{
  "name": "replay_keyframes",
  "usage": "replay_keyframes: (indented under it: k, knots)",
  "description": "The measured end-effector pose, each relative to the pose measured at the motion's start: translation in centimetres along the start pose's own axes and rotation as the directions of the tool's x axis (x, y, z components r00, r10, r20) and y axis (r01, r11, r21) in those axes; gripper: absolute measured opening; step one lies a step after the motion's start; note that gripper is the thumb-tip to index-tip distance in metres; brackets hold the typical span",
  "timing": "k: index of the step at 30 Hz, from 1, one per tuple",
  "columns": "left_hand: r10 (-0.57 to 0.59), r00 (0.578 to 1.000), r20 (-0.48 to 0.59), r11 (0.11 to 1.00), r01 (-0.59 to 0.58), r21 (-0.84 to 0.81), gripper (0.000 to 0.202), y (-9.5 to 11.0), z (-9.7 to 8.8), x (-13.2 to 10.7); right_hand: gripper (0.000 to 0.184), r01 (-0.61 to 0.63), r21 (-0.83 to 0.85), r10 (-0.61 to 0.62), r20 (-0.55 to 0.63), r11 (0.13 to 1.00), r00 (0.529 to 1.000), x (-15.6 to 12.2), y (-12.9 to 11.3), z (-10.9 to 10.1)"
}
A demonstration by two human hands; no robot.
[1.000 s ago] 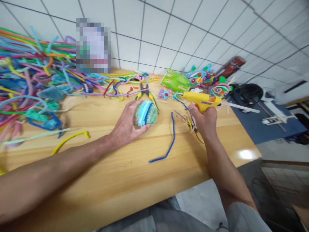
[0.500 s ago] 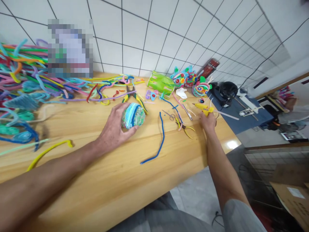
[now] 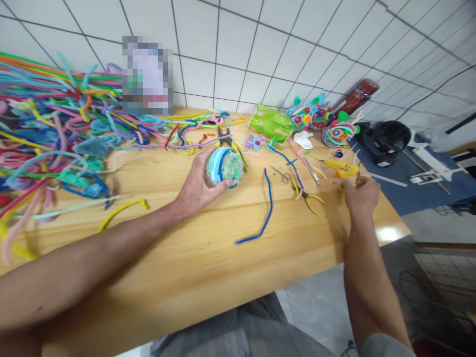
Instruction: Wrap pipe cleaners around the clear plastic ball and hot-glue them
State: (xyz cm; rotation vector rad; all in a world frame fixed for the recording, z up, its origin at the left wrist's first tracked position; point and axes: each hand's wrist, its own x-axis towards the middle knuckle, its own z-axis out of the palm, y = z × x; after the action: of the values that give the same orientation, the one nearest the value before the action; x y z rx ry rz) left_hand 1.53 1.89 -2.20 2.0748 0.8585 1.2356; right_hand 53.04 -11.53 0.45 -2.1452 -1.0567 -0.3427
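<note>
My left hand (image 3: 201, 183) is curled round a ball (image 3: 232, 168) wrapped partly in light-blue, white and dark-blue fuzzy stems, its other side speckled green. The ball is held just over the wooden table, thumb along its lower edge. At the right, my right hand (image 3: 360, 193) has its fingers bent at the handle of a yellow hot glue gun (image 3: 342, 169), whose nozzle points left. Part of the grip is hidden. Between my hands lie a bent dark-blue pipe cleaner (image 3: 269, 206), scissors (image 3: 284, 176) and yellow-handled pliers (image 3: 307, 194).
A heap of coloured pipe cleaners (image 3: 55, 129) covers the table's left. Behind the ball lie pliers (image 3: 224, 135). A green tissue pack (image 3: 270, 124), decorated figures (image 3: 302, 116) and a red bottle (image 3: 357, 96) line the tiled wall. A black roll-like object (image 3: 390, 139) is at far right.
The view has swung left, so everything appears farther right. My left hand still holds the ball. My right hand has shifted slightly right against the glue gun, and its fingers show more.
</note>
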Motion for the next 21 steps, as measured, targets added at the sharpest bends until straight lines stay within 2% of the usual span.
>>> replay_keyframes:
  k: [2, 3, 5, 6, 7, 9, 10, 13, 17, 21]
  knots:
    - [-0.046, 0.999, -0.016, 0.994, 0.044, -0.102, 0.080, -0.1, -0.1, 0.2, 0.036, -0.059, 0.018, 0.059, -0.052, 0.998, 0.997, -0.9, -1.6, -0.8]
    - [-0.066, 0.998, -0.016, 0.987, 0.063, -0.149, 0.079, -0.2, -0.2, 0.4, 0.035, -0.080, 0.036, 0.081, -0.039, 0.996, 0.996, -1.7, -2.8, -1.1]
    - [-0.105, 0.994, -0.009, 0.973, 0.101, -0.205, 0.079, -0.4, -0.2, 0.6, 0.028, -0.059, 0.125, 0.048, 0.088, 0.990, 0.995, -3.7, -5.7, -1.4]
    - [-0.120, 0.993, -0.010, 0.971, 0.115, -0.210, 0.081, -0.4, -0.2, 0.6, 0.027, -0.009, 0.183, -0.027, 0.197, 0.983, 0.980, -5.0, -7.4, -1.5]
    - [-0.126, 0.992, -0.016, 0.972, 0.120, -0.201, 0.083, -0.5, -0.1, 0.6, 0.028, 0.045, 0.238, -0.115, 0.287, 0.970, 0.951, -6.3, -9.1, -1.5]
    - [-0.107, 0.993, -0.039, 0.985, 0.100, -0.142, 0.091, -0.4, 0.0, 0.4, 0.028, 0.143, 0.330, -0.287, 0.445, 0.933, 0.848, -9.1, -12.3, -1.5]
    - [-0.086, 0.995, -0.048, 0.992, 0.081, -0.101, 0.095, -0.4, 0.1, 0.3, 0.026, 0.194, 0.373, -0.368, 0.482, 0.907, 0.795, -10.5, -13.8, -1.5]
    - [-0.037, 0.999, -0.027, 0.999, 0.037, 0.031, 0.107, 0.0, 0.4, -0.2, 0.021, 0.343, 0.451, -0.549, 0.482, 0.824, 0.683, -14.1, -16.9, -1.7]
    - [-0.070, 0.996, 0.049, 0.991, 0.064, 0.116, 0.120, 0.2, 0.6, -0.1, 0.019, 0.481, 0.481, -0.680, 0.487, 0.733, 0.549, -16.8, -18.2, -1.5]
    - [-0.056, 0.991, 0.121, 0.997, 0.048, 0.067, 0.120, 0.5, 0.5, 0.4, 0.016, 0.524, 0.460, -0.696, 0.510, 0.717, 0.505, -17.1, -17.7, -1.0]
